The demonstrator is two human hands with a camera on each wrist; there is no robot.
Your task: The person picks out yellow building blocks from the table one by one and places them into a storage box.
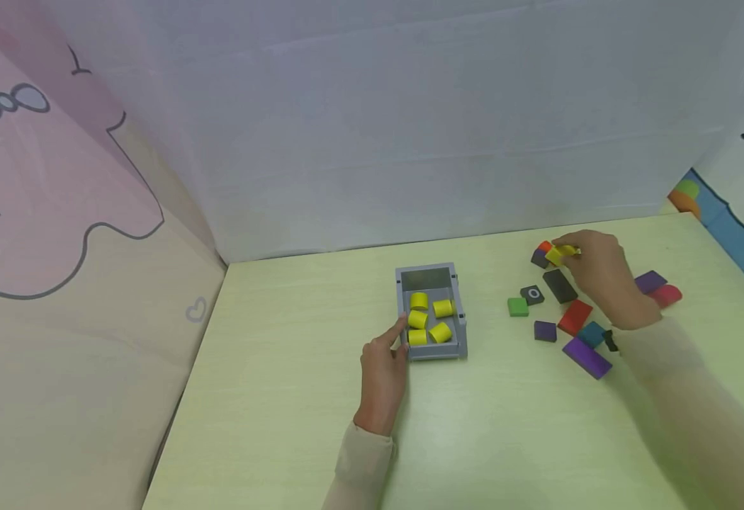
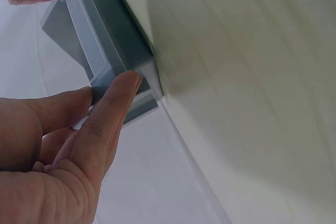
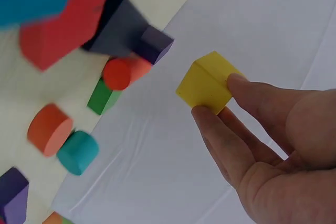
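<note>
A grey open-topped box [image 1: 463, 333] stands mid-table with several yellow cylinders [image 1: 439, 332] inside. At its left side is my left hand [image 1: 383, 375], the extended index finger touching the wall and the thumb close to the near corner. The left wrist view shows the fingers [image 2: 107, 111] straight against the box's grey edge [image 2: 100, 30]. Over the far right of the table, my right hand [image 1: 598, 269] pinches a yellow block [image 3: 202, 85] with flat faces between thumb and fingertips. Beside it in the head view are a red-orange cylinder [image 1: 545, 246] and a dark purple block [image 1: 540, 258].
Loose blocks lie right of the box: a green one [image 1: 518, 307], a black one with a white ring [image 1: 532, 295], a long black one [image 1: 560, 286], a red one [image 1: 575, 316] and a long purple one [image 1: 587, 357]. A pale cloth [image 1: 410, 142] hangs along the table's back edge.
</note>
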